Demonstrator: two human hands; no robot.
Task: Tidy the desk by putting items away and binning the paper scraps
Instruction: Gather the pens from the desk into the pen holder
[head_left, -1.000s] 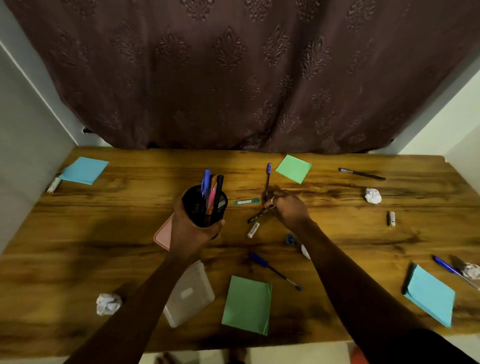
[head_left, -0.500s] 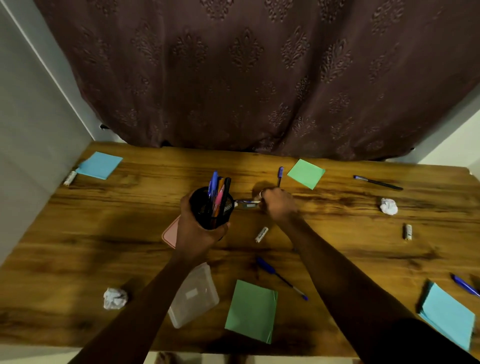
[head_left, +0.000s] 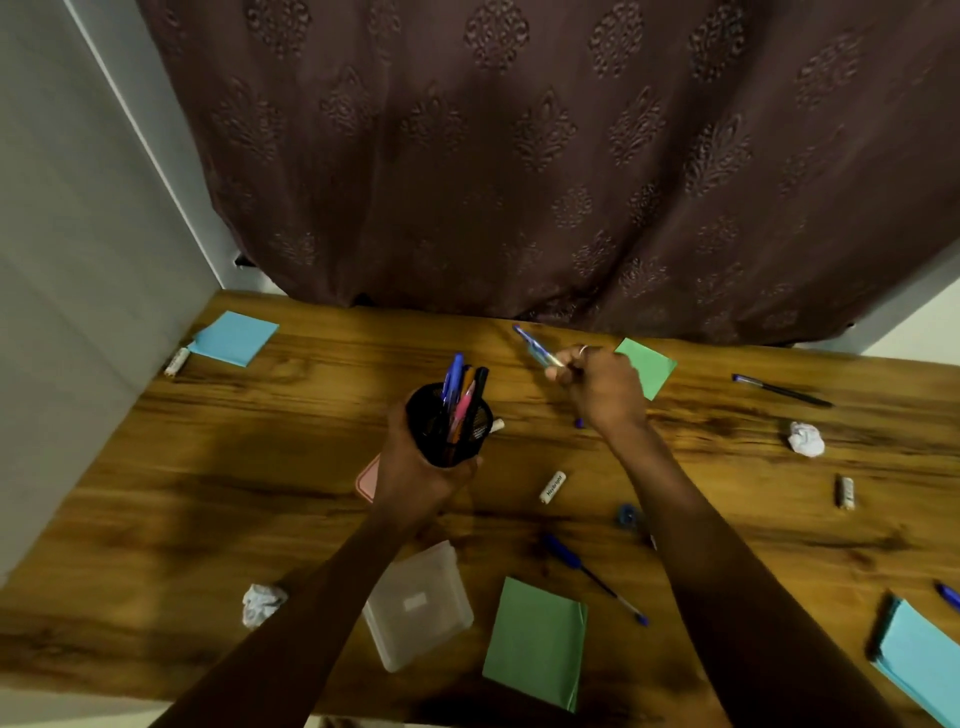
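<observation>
Your left hand (head_left: 415, 483) is gripping the crowded pen holder (head_left: 449, 431); your right hand (head_left: 605, 392) is pinching blurred pens (head_left: 537, 352), perhaps two, risking a fumbled drop at the rim.

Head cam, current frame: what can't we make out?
All head view:
- Pens in right hand: motion-blurred, count unclear.
- Pink item: mostly behind left hand gripping the cup.
- Blue pen, blue pad: cut off by right edge.
- Small blue object by right forearm: too blurred to identify.
- Bin: out of frame.
</observation>
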